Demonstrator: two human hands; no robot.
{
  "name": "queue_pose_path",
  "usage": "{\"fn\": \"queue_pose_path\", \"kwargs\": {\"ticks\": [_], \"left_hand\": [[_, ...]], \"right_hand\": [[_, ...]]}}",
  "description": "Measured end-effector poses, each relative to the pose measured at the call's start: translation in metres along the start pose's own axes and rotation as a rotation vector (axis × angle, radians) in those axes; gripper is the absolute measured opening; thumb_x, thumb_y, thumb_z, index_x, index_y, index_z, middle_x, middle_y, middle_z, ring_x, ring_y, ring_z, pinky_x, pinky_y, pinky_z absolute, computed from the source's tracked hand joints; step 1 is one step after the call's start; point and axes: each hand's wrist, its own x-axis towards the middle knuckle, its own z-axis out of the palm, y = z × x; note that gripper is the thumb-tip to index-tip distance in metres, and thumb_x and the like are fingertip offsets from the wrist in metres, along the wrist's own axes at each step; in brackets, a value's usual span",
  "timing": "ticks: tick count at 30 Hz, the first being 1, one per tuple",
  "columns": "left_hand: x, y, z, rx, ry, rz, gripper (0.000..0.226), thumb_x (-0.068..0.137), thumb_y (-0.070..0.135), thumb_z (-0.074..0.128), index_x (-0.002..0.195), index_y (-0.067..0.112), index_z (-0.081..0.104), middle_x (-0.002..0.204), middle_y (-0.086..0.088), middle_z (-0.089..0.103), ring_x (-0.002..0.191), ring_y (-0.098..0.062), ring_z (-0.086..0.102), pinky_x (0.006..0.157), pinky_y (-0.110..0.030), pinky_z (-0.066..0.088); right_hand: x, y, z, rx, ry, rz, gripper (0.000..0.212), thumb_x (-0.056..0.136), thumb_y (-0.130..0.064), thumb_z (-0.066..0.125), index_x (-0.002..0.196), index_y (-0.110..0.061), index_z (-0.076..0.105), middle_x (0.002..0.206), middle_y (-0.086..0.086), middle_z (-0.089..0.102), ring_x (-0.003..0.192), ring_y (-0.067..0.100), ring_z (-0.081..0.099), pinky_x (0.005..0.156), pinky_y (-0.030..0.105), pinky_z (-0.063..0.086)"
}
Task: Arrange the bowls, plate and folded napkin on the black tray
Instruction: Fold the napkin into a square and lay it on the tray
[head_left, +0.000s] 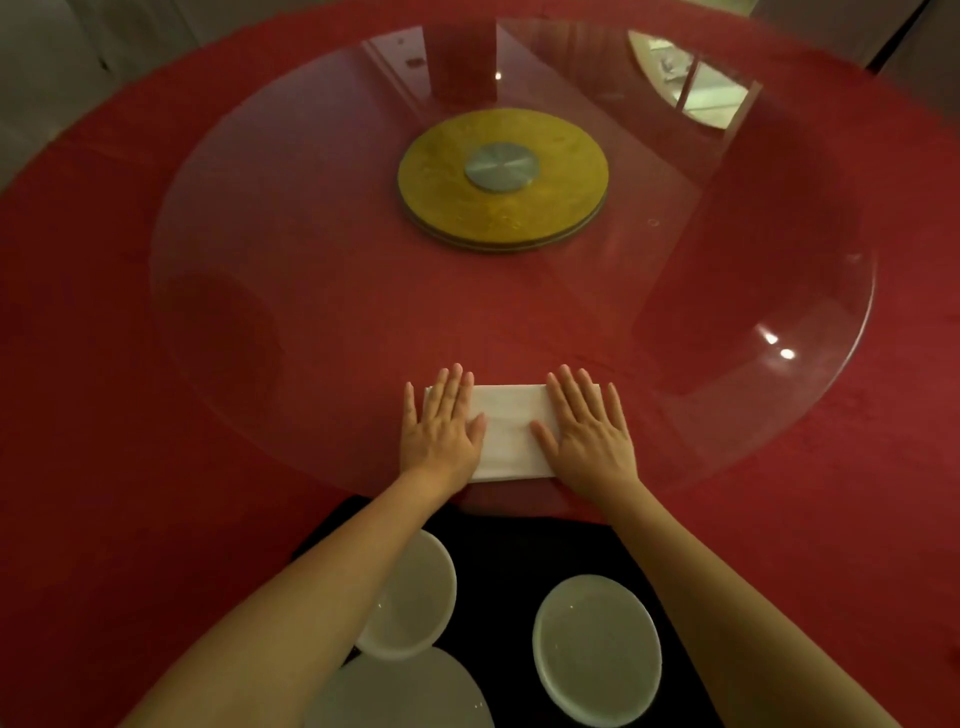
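White napkin, folded to a rectangle, flat on the glass turntable near its front edge, not yet on the tray. Pinned at both ends: left hand and right hand palm-down, fingers spread, pressing rather than pinching. Nearer, on the black tray: two white dishes, left and right, plus a third at the bottom edge (bowl or plate hard to tell, flattened by the wide lens). Beyond, gold hub on red cloth.

Risks: slick, possibly turning glass, so a one-sided push likely skews the fold; lifting by one end, likely unfolding; forearms crossing low over the dishes, apt to knock them.
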Motion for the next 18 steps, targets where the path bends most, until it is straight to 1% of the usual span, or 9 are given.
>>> {"fn": "queue_pose_path", "kwargs": {"ticks": [4, 8, 12, 14, 15, 17, 18], "left_hand": [[0.002, -0.011, -0.002, 0.024, 0.014, -0.019, 0.058, 0.096, 0.045, 0.013, 0.148, 0.021, 0.001, 0.159, 0.006, -0.002, 0.146, -0.014, -0.007, 0.116, -0.047, -0.011], [0.003, -0.017, -0.003, 0.008, 0.016, 0.008, 0.056, 0.097, 0.043, 0.014, 0.148, 0.022, 0.001, 0.159, 0.007, -0.001, 0.146, -0.014, -0.006, 0.117, -0.048, -0.008], [0.003, -0.025, -0.006, -0.040, -0.004, 0.053, 0.054, 0.098, 0.037, 0.017, 0.148, 0.023, 0.001, 0.159, 0.007, -0.001, 0.146, -0.014, -0.007, 0.117, -0.049, -0.008], [0.006, -0.029, -0.010, -0.069, 0.005, 0.050, 0.054, 0.099, 0.033, 0.020, 0.148, 0.021, 0.002, 0.159, 0.004, 0.001, 0.146, -0.015, -0.005, 0.117, -0.050, -0.008], [0.009, -0.030, -0.014, -0.099, 0.029, 0.020, 0.054, 0.099, 0.031, 0.023, 0.148, 0.020, 0.005, 0.159, 0.001, 0.005, 0.147, -0.016, -0.002, 0.117, -0.049, -0.008], [0.019, -0.028, -0.030, -0.171, 0.102, -0.047, 0.054, 0.098, 0.026, 0.032, 0.147, 0.014, 0.014, 0.157, -0.006, 0.018, 0.146, -0.020, 0.008, 0.118, -0.046, -0.003], [0.026, -0.024, -0.039, -0.217, 0.136, -0.043, 0.052, 0.097, 0.024, 0.037, 0.145, 0.012, 0.022, 0.153, -0.010, 0.029, 0.144, -0.023, 0.018, 0.118, -0.045, 0.003]], "right_hand": [[-0.004, 0.023, -0.002, -0.016, -0.016, 0.037, 0.068, 0.089, -0.059, 0.008, 0.146, -0.023, 0.002, 0.157, -0.005, 0.002, 0.140, 0.009, -0.012, 0.115, 0.039, -0.013], [-0.008, 0.030, -0.003, -0.003, -0.019, 0.060, 0.067, 0.089, -0.058, 0.006, 0.146, -0.022, -0.003, 0.157, -0.005, -0.001, 0.139, 0.009, -0.016, 0.115, 0.039, -0.016], [-0.011, 0.034, -0.005, 0.019, -0.056, 0.065, 0.067, 0.088, -0.057, 0.001, 0.145, -0.023, -0.008, 0.157, -0.005, -0.005, 0.140, 0.009, -0.018, 0.114, 0.041, -0.018], [-0.011, 0.032, -0.009, 0.026, -0.063, 0.057, 0.066, 0.090, -0.056, 0.006, 0.145, -0.022, -0.006, 0.157, -0.004, -0.004, 0.141, 0.011, -0.017, 0.114, 0.042, -0.017], [-0.011, 0.031, -0.011, 0.031, -0.056, 0.061, 0.066, 0.091, -0.055, 0.010, 0.146, -0.021, -0.004, 0.157, -0.003, -0.003, 0.142, 0.012, -0.015, 0.114, 0.042, -0.017], [-0.013, 0.030, -0.018, 0.093, 0.009, 0.128, 0.064, 0.094, -0.051, 0.019, 0.147, -0.016, 0.007, 0.157, 0.001, 0.005, 0.144, 0.016, -0.007, 0.115, 0.041, -0.011], [-0.015, 0.031, -0.023, 0.160, 0.070, 0.197, 0.062, 0.095, -0.047, 0.026, 0.145, -0.013, 0.016, 0.156, 0.005, 0.013, 0.144, 0.019, 0.001, 0.116, 0.041, -0.005]]}}
